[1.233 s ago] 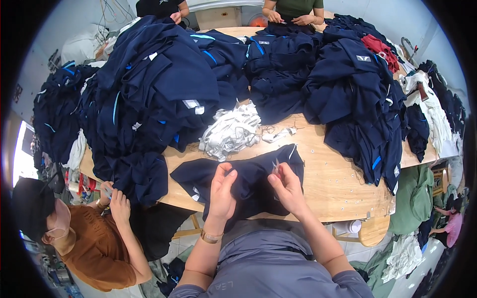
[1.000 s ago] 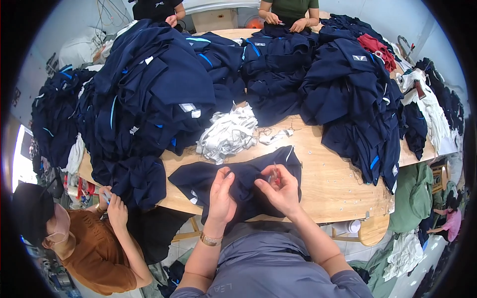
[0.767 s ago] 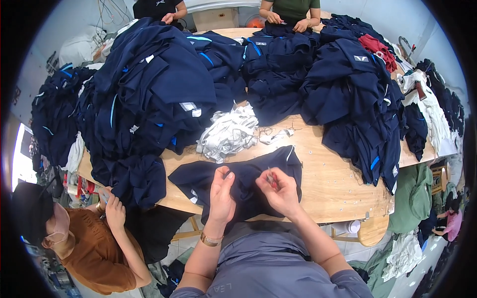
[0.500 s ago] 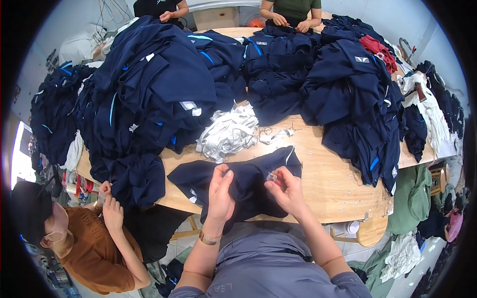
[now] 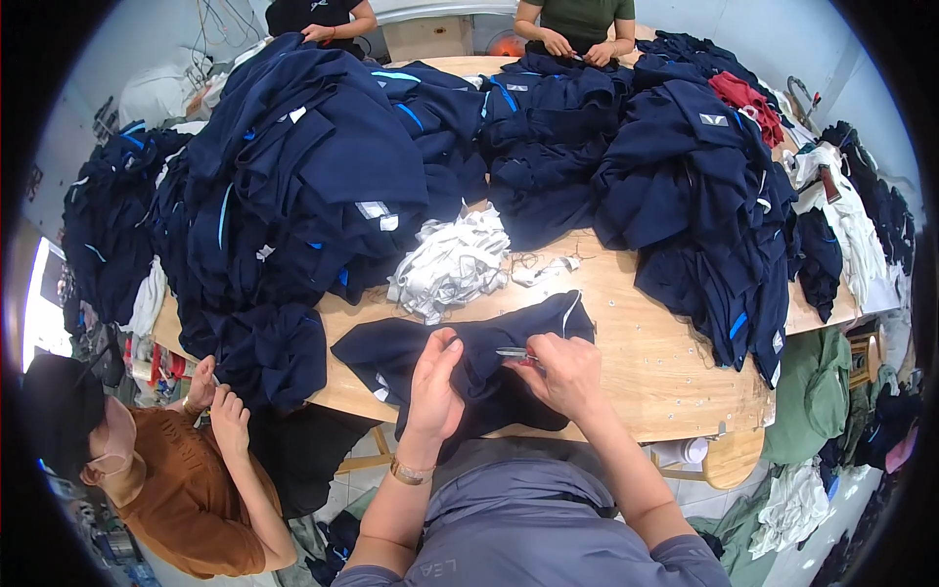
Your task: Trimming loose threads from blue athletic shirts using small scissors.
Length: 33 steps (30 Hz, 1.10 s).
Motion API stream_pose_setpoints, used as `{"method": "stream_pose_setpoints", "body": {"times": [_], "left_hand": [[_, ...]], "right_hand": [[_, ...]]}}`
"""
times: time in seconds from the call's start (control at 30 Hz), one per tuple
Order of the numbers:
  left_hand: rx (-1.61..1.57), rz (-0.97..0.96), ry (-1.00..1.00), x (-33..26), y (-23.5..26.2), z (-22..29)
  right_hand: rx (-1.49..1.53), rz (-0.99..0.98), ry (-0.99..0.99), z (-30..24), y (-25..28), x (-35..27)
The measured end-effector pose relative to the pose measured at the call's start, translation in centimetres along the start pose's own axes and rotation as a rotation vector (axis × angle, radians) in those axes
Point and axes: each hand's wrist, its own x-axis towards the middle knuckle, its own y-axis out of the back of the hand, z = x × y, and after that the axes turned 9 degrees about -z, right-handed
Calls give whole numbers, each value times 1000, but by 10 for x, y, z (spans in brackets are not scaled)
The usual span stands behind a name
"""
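Note:
A navy garment (image 5: 489, 391) lies spread at the table's near edge, hanging over it toward me. My left hand (image 5: 435, 386) is closed over its middle, with thumb and fingertips pinching a bit of the dark cloth. In my right hand (image 5: 567, 374) is a pair of thread snips (image 5: 511, 351) with metal blades and some red at the grip. Their blades point left toward my left hand, above the garment and a short way from those fingertips. A white strip (image 5: 570, 311) shows at the garment's upper right corner.
Beyond the garment sits a heap of white labels or strips (image 5: 452, 262). Large navy garment piles (image 5: 303, 157) stand left and right (image 5: 685, 176). A brown-shirted co-worker (image 5: 196, 489) works close at my left; two more people stand across the wooden table (image 5: 675, 391).
My right hand has turned over, back upward, and the snips' blades now point left toward my left hand. The left hand has stayed nearly in place.

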Motion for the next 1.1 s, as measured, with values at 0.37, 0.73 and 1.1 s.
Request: {"method": "stream_pose_setpoints", "body": {"times": [0.37, 0.73, 1.1], "left_hand": [[-6, 5, -12, 0, -3, 2], [30, -25, -7, -1, -1, -1], [269, -115, -142, 2, -6, 7]], "right_hand": [[-18, -38, -24, 3, 2, 0], [-19, -73, -6, 2, 7, 2], [401, -404, -138, 5, 35, 15]]}}
